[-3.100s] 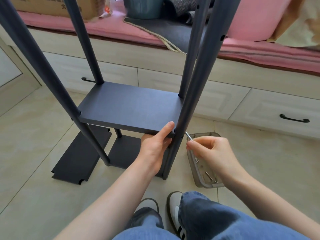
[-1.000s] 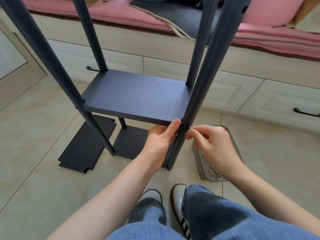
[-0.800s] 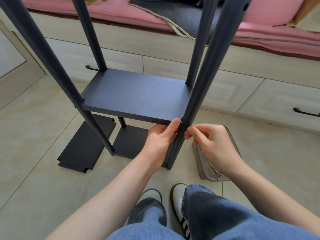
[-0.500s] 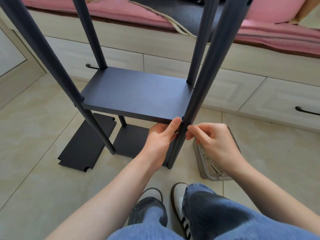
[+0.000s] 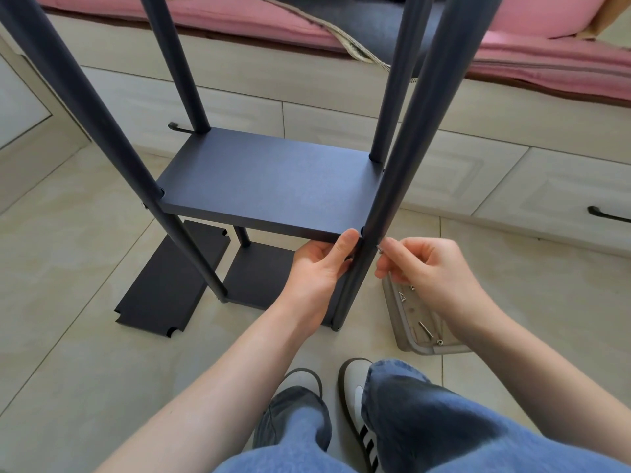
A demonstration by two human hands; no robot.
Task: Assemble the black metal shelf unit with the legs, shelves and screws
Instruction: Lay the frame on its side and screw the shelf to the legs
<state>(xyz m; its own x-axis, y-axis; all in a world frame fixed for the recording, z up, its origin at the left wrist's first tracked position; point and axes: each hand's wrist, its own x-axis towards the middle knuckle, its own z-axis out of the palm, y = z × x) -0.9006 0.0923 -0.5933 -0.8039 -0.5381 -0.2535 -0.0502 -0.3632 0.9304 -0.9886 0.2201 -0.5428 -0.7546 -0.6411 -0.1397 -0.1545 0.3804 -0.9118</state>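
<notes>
The black shelf unit stands on the floor with its tall legs rising past me. A middle shelf (image 5: 269, 180) sits between the legs above a bottom shelf (image 5: 259, 274). My left hand (image 5: 319, 268) grips the middle shelf's near right corner from below, thumb on its front edge. My right hand (image 5: 423, 271) pinches a small silver screw (image 5: 379, 248) against the near right leg (image 5: 386, 199), just below shelf level. A loose shelf panel (image 5: 170, 285) lies flat on the floor to the left.
A grey plastic tray (image 5: 406, 339) with several screws lies on the floor under my right hand. A drawer bench (image 5: 341, 121) with pink cushions runs along the back. My shoes and jeans fill the bottom of the view.
My right hand rose from above the tray and brought the screw up to the near right leg. My left hand has stayed on the shelf corner. The view shifted slightly downward.
</notes>
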